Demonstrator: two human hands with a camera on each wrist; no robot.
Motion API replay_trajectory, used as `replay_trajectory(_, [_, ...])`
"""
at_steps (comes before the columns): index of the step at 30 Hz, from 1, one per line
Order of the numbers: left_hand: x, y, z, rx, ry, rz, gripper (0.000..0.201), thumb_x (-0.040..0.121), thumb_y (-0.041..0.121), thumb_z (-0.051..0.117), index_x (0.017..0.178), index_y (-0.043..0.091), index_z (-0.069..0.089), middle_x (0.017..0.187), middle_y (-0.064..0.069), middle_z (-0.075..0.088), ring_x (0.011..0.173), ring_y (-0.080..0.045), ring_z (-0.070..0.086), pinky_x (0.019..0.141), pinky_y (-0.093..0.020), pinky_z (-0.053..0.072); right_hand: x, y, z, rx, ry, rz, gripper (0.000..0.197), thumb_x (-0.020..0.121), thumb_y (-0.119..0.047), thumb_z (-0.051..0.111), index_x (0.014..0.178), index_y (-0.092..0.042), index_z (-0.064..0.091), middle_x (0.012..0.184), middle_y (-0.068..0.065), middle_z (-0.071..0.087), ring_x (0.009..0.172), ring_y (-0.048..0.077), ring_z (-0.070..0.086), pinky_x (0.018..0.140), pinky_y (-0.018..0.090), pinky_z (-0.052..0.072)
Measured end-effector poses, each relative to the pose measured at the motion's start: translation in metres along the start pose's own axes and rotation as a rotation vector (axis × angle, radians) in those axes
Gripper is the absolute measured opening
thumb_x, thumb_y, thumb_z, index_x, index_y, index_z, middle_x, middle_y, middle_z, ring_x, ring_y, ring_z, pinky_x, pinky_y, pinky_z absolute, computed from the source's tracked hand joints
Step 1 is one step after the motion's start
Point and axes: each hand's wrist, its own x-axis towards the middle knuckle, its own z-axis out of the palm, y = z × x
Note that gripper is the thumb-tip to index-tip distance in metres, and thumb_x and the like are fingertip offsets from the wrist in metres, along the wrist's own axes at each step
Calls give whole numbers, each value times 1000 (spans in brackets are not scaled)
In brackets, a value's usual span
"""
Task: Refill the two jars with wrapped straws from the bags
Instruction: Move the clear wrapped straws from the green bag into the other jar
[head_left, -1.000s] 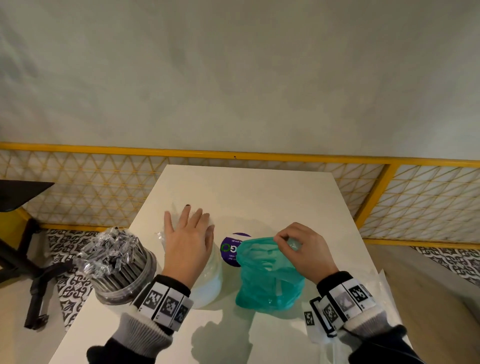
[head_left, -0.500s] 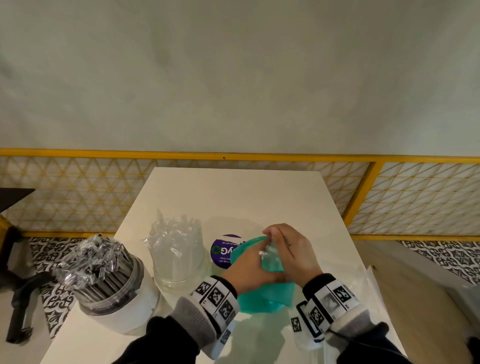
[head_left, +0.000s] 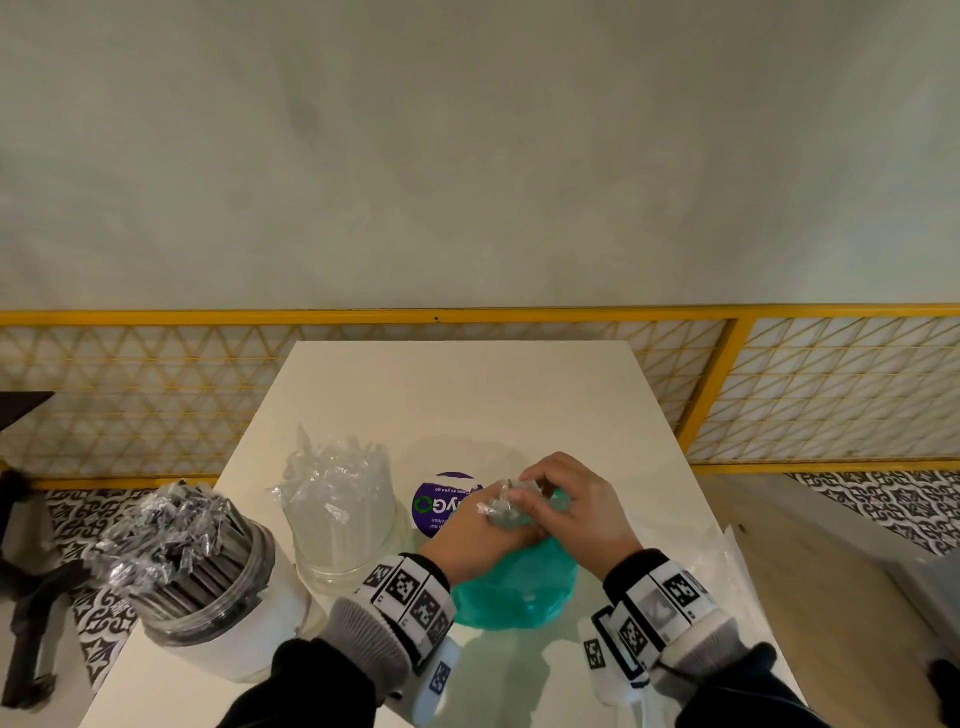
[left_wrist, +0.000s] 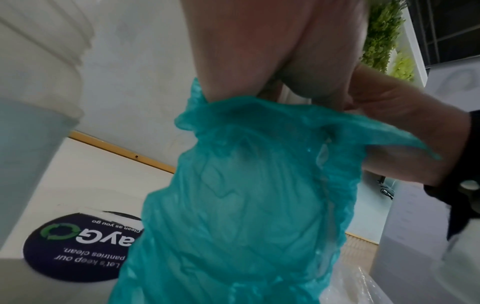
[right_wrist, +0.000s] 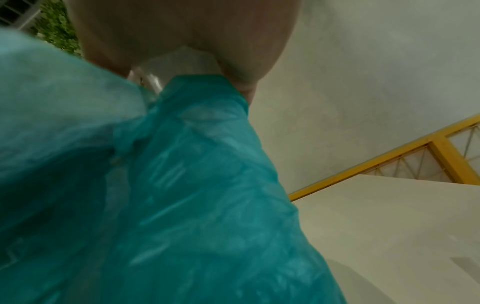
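Both hands are meeting over the teal bag at the table front: left hand & right hand are pinching clear wrapped straws at its mouth. 2 jars are standing left: clear-straw jar, dark-straw jar.

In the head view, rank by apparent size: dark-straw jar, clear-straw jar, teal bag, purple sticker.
1. Dark-straw jar, though it is nearest the camera.
2. Clear-straw jar.
3. Teal bag, partly hidden by both hands, so unsure.
4. Purple sticker, partly covered.
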Motion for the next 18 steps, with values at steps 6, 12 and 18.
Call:
replay_trajectory(6, [-4, -9, -14, -107, 105, -39, 22, 82, 23, 70, 103, 20, 67, 97, 8, 69, 90, -1, 64, 78, -16, 48, 0, 1, 2, -18, -41, -6, 54, 81, -67, 46, 88, -18, 67, 78, -10, 63, 73, 2, 55, 66, 12, 43])
replay_trajectory(12, [-21, 17, -46, -388, 377, -82, 30, 73, 33, 77, 96, 16, 69, 95, -4, 74, 93, -19, 69, 87, -33, 54, 2, 5, 1, -92, -22, -1, 38, 85, -50, 54, 67, -18, 64, 63, -7, 59, 61, 7, 54, 59, 24, 44])
replay_trajectory(18, [-51, 83, -112, -291, 662, 77, 20, 80, 29, 65, 83, 10, 71, 89, -2, 74, 83, -11, 66, 75, -22, 52, 6, 7, 3, -110, -30, 24, 39, 85, -47, 50, 64, -17, 63, 62, -4, 60, 60, 10, 56, 59, 29, 46])
